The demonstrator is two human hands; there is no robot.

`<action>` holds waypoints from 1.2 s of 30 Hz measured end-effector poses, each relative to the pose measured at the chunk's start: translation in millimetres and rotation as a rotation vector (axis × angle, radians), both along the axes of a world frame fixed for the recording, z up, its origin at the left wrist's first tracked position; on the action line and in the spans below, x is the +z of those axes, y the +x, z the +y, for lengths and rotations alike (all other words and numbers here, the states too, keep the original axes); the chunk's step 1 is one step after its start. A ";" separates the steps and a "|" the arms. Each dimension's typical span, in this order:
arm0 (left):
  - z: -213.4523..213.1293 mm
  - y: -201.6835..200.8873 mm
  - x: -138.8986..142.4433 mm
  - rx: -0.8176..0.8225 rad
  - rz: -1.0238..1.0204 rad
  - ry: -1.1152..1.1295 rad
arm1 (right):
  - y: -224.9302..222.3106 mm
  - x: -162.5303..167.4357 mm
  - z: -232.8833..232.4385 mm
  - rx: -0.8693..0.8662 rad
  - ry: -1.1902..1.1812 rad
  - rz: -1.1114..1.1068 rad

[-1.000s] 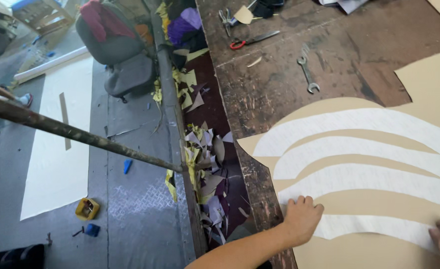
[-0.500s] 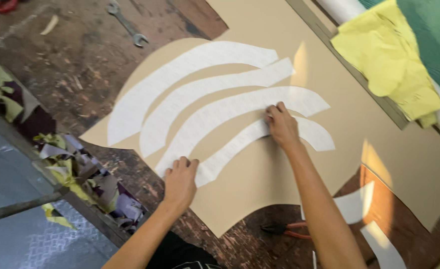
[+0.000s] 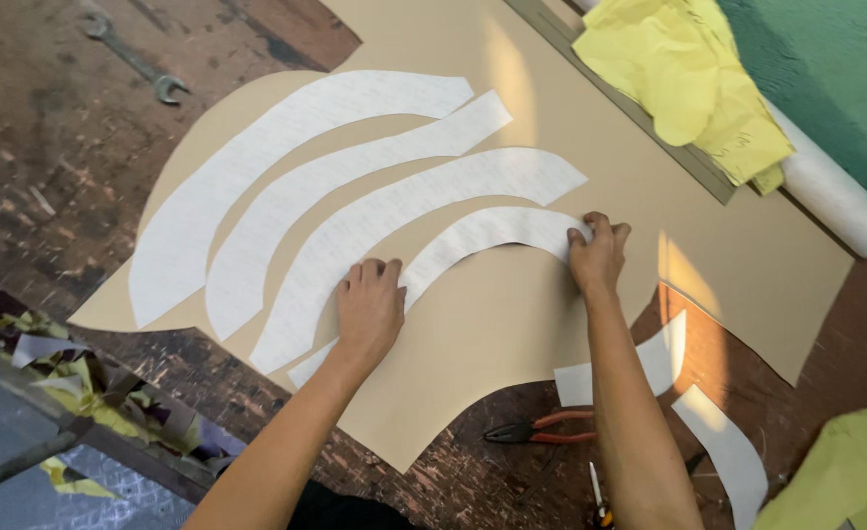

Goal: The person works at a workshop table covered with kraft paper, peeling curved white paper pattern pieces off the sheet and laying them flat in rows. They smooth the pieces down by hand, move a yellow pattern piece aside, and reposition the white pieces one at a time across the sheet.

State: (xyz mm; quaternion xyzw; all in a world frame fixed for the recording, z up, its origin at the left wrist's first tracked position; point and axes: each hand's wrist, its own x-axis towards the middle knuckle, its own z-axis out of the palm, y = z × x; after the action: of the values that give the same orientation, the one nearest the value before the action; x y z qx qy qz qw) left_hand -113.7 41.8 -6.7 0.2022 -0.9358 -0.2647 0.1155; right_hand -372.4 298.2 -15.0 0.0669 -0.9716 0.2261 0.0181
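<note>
A large tan sheet lies on a worn brown worktable. Several curved white paper pattern strips rest on it side by side. The lowest white strip arcs between my hands. My left hand lies flat, fingers spread, pressing the strip's lower left part. At the strip's right end, my right hand presses down with bent fingertips. Above lie the longer white strips.
A wrench lies at the table's top left. Red-handled pliers and loose white offcuts sit near my right forearm. Yellow cloth and a white roll lie top right. Fabric scraps pile below the left edge.
The view swung from the floor and table edge onto the sheet. My right hand slid down to the lowest strip's right end; my left hand moved up onto the strip.
</note>
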 end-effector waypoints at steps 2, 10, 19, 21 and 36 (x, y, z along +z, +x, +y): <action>5.5 -19.0 -4.7 0.006 -0.077 -0.001 | -6.0 -3.0 7.1 0.025 -0.055 0.000; 13.6 -41.4 -16.5 0.047 -0.279 0.059 | -23.7 -5.3 19.2 0.080 -0.034 -0.084; 17.6 -45.5 -12.3 -0.007 -0.241 -0.024 | -26.2 2.2 20.2 0.160 -0.145 0.017; 18.2 -46.7 -7.8 0.006 -0.216 -0.078 | -22.6 4.5 19.3 0.164 -0.141 0.006; 33.0 -40.9 -16.1 -0.432 -0.156 -0.272 | -0.8 16.9 21.3 0.218 0.040 -0.053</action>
State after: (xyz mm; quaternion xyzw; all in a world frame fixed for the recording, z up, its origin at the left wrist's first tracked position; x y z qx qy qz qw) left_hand -154.6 74.8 -22.8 0.0000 -0.9903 -0.1388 0.0101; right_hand -373.2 319.5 1.9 0.1666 -0.9631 0.2089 -0.0338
